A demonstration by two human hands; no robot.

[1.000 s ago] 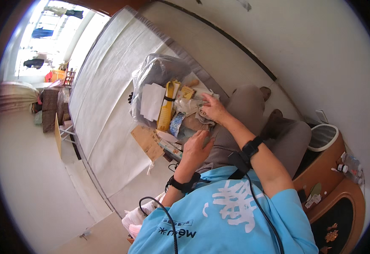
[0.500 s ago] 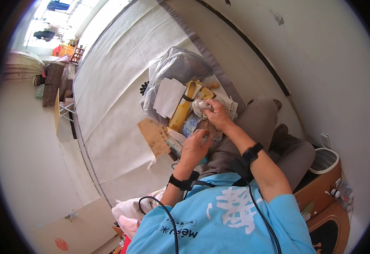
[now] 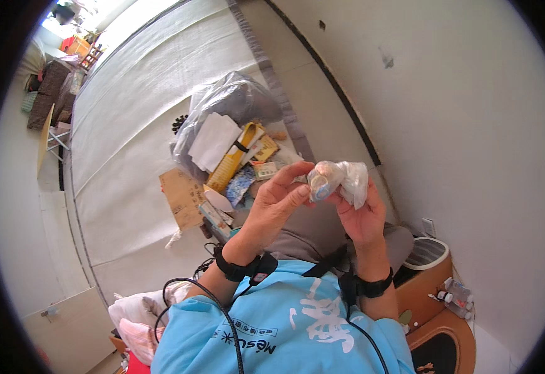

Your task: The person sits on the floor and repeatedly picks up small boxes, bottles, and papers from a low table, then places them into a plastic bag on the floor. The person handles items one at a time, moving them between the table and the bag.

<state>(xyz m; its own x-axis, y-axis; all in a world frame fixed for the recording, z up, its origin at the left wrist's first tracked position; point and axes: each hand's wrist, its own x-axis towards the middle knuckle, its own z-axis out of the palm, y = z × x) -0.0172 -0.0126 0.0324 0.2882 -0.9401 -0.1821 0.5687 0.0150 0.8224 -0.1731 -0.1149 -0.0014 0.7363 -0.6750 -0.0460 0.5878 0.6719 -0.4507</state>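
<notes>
A small crumpled clear plastic bag (image 3: 352, 181) is raised in front of my chest, over my lap. Its left end bulges around small round pieces, partly orange and partly blue, whose kind I cannot make out. My left hand (image 3: 277, 201) pinches that bulging end between thumb and fingers. From below and the right, my right hand (image 3: 361, 218) grips the loose, gathered part. Beyond my hands lie a yellow box (image 3: 232, 165) with a black band, white paper sheets (image 3: 213, 142), a blue-patterned packet (image 3: 240, 185) and a small printed card box (image 3: 264, 170).
A large grey see-through plastic bag (image 3: 238, 93) lies behind the papers on the pale bed mat (image 3: 129, 124). Left of the pile are a brown envelope (image 3: 182, 198) and a black beaded item (image 3: 179, 123). At right stand a wooden cabinet (image 3: 425, 271) and plastic bottles (image 3: 458, 296).
Both hands have lifted the small plastic bag up and away from the pile, toward me and to the right. My left hand has come onto it. The head view has shifted to the right.
</notes>
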